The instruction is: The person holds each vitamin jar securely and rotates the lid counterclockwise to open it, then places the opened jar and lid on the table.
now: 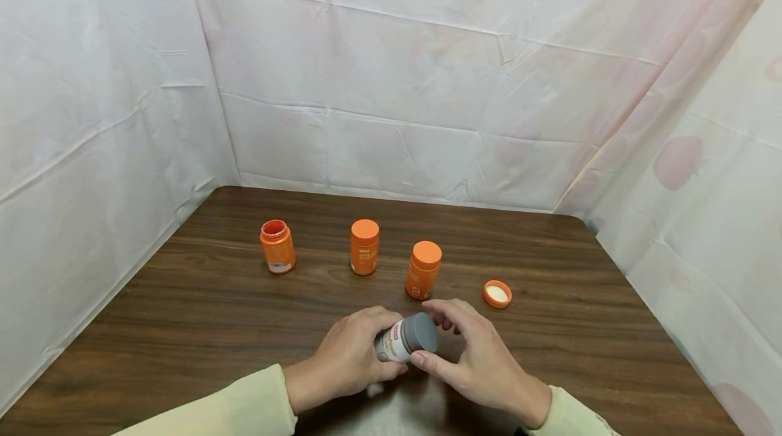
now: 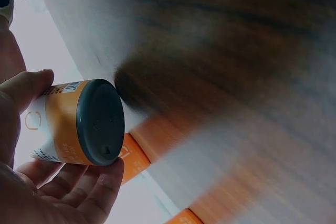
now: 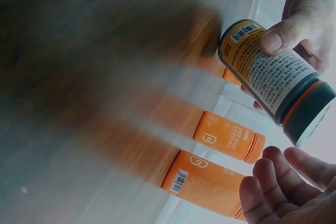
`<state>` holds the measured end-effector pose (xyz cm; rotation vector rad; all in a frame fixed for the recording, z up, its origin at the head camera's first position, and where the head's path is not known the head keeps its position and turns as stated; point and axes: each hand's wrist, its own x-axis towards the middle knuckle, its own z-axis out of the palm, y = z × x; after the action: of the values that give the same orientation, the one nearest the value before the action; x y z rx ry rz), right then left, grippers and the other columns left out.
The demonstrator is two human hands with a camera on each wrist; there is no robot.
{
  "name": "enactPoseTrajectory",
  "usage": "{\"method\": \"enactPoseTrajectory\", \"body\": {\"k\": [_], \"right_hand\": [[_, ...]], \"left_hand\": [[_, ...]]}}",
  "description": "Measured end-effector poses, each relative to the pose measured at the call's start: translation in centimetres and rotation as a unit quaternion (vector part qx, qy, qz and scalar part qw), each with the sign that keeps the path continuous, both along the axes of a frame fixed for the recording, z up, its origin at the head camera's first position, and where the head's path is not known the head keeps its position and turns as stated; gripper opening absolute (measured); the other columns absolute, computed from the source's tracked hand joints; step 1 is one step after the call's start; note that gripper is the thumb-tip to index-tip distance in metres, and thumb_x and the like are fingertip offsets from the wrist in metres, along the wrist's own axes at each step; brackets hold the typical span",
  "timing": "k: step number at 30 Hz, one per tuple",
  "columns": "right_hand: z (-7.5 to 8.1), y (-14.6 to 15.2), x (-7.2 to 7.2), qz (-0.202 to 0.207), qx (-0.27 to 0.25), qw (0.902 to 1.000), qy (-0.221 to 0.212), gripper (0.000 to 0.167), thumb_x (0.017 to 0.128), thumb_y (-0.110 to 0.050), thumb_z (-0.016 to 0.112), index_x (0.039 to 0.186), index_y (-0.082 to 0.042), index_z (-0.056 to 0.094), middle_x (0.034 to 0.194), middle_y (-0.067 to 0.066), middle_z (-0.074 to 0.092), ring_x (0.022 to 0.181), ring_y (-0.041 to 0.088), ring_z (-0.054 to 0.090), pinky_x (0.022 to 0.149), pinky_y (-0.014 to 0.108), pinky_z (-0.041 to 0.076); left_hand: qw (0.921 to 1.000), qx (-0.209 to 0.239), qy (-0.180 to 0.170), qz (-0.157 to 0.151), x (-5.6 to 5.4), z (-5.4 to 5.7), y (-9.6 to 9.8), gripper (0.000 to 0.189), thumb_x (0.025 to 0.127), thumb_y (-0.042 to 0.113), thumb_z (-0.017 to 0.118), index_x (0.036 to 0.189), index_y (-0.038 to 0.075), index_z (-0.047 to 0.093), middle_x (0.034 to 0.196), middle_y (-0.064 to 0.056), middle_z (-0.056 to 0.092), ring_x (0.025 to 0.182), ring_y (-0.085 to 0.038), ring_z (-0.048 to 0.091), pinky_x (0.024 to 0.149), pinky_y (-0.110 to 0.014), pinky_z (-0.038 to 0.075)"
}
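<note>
My left hand (image 1: 349, 354) grips a dark grey bottle (image 1: 394, 342) with a white and orange label, its fingers and thumb wrapped round the body. The bottle is tilted, its grey cap (image 1: 423, 331) toward my right hand (image 1: 482, 361). That hand is beside the cap, thumb and fingers spread around it; in the right wrist view the fingers (image 3: 283, 177) appear slightly apart from the cap. The bottle's dark base (image 2: 101, 121) faces the left wrist camera, held just over the tabletop. Just beyond my right fingertips stands a capped orange bottle (image 1: 423, 271).
Farther back on the dark wooden table (image 1: 183, 327) stand another capped orange bottle (image 1: 364, 249) and, at left, an uncapped orange bottle (image 1: 277, 252). An orange lid (image 1: 497, 294) lies at right with its pale inside up. White patterned sheets (image 1: 391, 83) hang round the table.
</note>
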<state>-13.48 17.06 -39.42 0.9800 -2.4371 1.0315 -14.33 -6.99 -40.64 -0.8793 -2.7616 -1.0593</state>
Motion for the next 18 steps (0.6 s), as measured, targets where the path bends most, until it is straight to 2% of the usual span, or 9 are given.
{"method": "enactPoseTrajectory", "body": {"k": [9,18], "right_hand": [[-0.13,-0.25,0.02,-0.015,-0.002,0.9999,-0.006,0.045,0.085,-0.041,0.084,0.121,-0.020,0.066,0.092,-0.017,0.059,0.081,0.006,0.055,0.069,0.027,0.049],[-0.03,-0.40,-0.05,-0.012,-0.004,0.9999,-0.003,0.039,0.086,-0.039,0.084,0.117,-0.020,0.067,0.088,-0.016,0.058,0.078,0.006,0.054,0.066,0.028,0.049]], "left_hand": [[0.9999,-0.009,0.004,0.004,0.05,-0.09,0.01,0.040,0.074,0.034,0.093,0.107,0.035,0.070,0.102,0.018,0.063,0.084,-0.001,0.056,0.071,-0.028,0.048],[0.9999,-0.016,0.002,0.005,0.01,-0.10,-0.07,0.043,0.075,0.035,0.093,0.111,0.034,0.070,0.105,0.017,0.065,0.084,0.000,0.057,0.070,-0.028,0.048]]}}
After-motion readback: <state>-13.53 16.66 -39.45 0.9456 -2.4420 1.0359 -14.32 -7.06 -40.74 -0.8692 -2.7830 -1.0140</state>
